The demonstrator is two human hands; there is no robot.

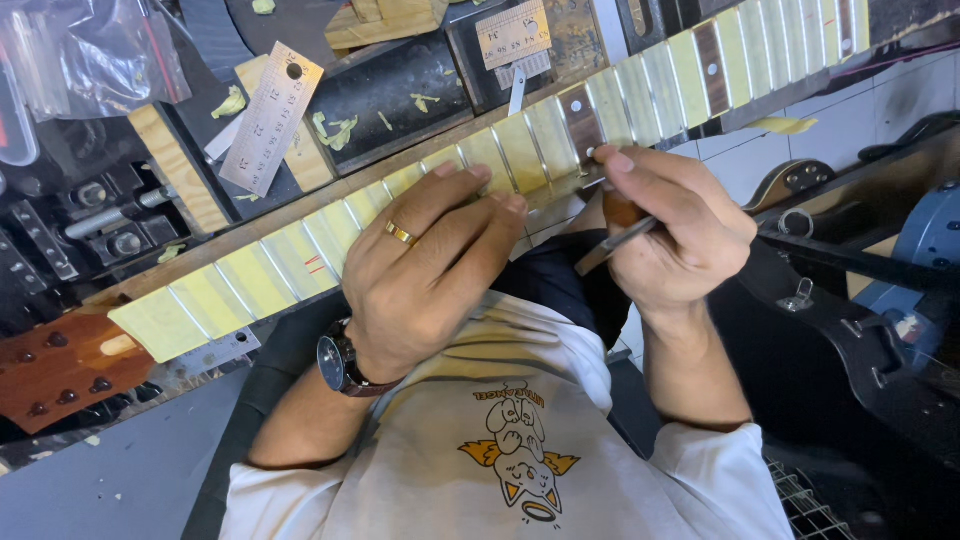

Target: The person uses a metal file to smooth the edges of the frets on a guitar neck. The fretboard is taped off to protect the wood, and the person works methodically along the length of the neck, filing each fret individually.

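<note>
A guitar neck (pixel 260 280) runs from lower left to upper right, its fretboard covered in strips of pale yellow tape between the frets. My left hand (pixel 430 260), with a ring and a wristwatch, lies flat on the taped fretboard, fingertips at the neck's far edge. My right hand (pixel 675 235) grips a small metal tool (pixel 615 245) with a wooden handle. Its thumb and forefinger pinch at a fret beside an untaped brown patch of fretboard (pixel 580 120). The tool's tip is hidden by my fingers.
The brown headstock (pixel 50 365) lies at lower left. A steel ruler (pixel 270 118) rests on wooden blocks behind the neck, and a second ruler (pixel 513 32) at top centre. Tape scraps litter the dark bench. A black strap with buckles (pixel 850 330) and a blue machine (pixel 925 250) sit at the right.
</note>
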